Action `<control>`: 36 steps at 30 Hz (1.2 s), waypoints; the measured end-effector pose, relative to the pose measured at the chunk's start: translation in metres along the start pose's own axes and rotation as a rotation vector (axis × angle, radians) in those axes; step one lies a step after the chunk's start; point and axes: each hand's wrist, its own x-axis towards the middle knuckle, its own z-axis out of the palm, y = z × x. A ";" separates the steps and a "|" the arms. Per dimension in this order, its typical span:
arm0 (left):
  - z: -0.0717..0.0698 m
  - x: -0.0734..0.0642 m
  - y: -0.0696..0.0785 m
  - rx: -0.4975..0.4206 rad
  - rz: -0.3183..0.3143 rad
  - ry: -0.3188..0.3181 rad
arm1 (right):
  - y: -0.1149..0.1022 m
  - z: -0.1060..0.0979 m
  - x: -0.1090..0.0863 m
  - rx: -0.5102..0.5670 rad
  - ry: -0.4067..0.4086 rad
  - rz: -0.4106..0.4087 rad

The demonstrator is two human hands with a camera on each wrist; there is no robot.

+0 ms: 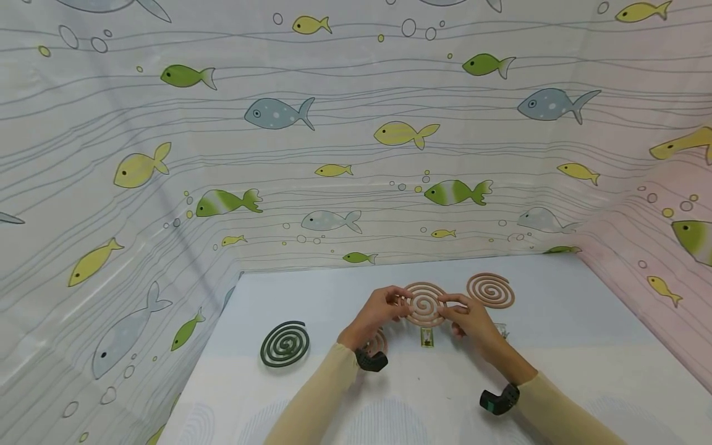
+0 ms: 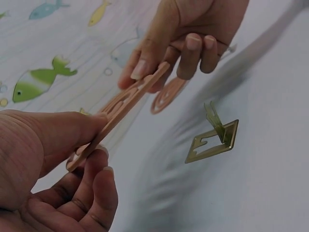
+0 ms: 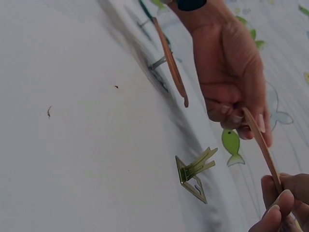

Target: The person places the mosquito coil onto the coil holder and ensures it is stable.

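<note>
Nearest us are two cream sleeves (image 1: 319, 398). Beyond, we see the left hand (image 1: 384, 311) and right hand (image 1: 471, 320) pinching opposite edges of a brown mosquito coil (image 1: 424, 304) above the white table (image 1: 233, 405). A brass-coloured coil stand (image 3: 193, 170) sits just nearer; a dark green coil (image 1: 285, 344) is left.

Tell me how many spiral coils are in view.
4: the green coil at left; the held coil, between the left hand and right hand; the far coil, beyond the right hand; the last coil, partly behind the left wrist. More may be hidden.
</note>
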 end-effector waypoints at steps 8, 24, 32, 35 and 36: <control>0.000 -0.009 -0.001 0.007 -0.008 -0.010 | -0.001 0.001 -0.010 0.022 -0.020 0.009; 0.009 -0.022 0.005 -0.025 -0.002 -0.048 | 0.004 -0.001 -0.024 0.004 -0.020 0.050; 0.015 -0.029 0.005 -0.088 0.003 -0.071 | 0.005 -0.003 -0.031 0.002 -0.012 0.052; 0.016 -0.030 0.005 -0.099 -0.002 -0.073 | 0.005 -0.004 -0.034 -0.002 -0.017 0.056; 0.017 -0.030 0.005 -0.091 -0.003 -0.073 | 0.005 -0.004 -0.034 0.004 -0.014 0.064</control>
